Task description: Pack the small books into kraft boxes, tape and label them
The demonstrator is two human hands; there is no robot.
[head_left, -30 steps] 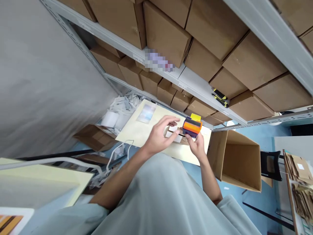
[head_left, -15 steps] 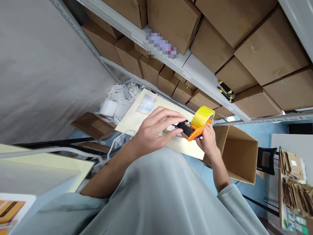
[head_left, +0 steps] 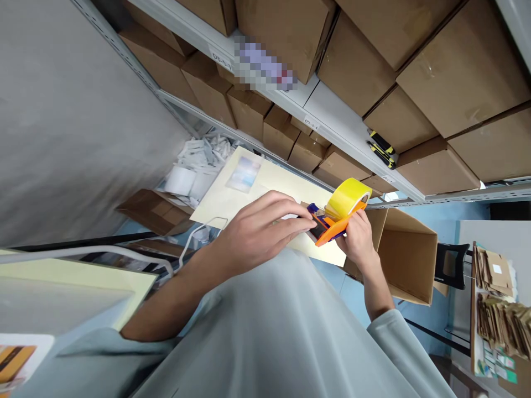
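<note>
In my right hand [head_left: 359, 235] is an orange and dark-blue tape dispenser [head_left: 332, 231], its handle wrapped by my fingers. A wide roll of yellow tape [head_left: 348, 197] sits on it, tilted up. My left hand [head_left: 269, 226] reaches in from the left, its fingertips drawn together at the dispenser's dark front end. Whatever lies between those fingertips is hidden. Both hands are above a pale yellow tabletop [head_left: 211, 196], on which a bluish picture sheet [head_left: 244, 173] lies.
Shelves ahead hold many cardboard boxes [head_left: 357, 61]. Yellow-and-black cutters [head_left: 381, 149] lie on the shelf edge. An open carton [head_left: 409, 260] stands at right, near a black chair [head_left: 451, 266]. At left are a smaller open box [head_left: 153, 210] and crumpled white paper [head_left: 203, 157].
My left fingers have drawn closer together, their tips now against the dispenser's front. The dispenser has shifted slightly right in my right hand. The view has tilted a little.
</note>
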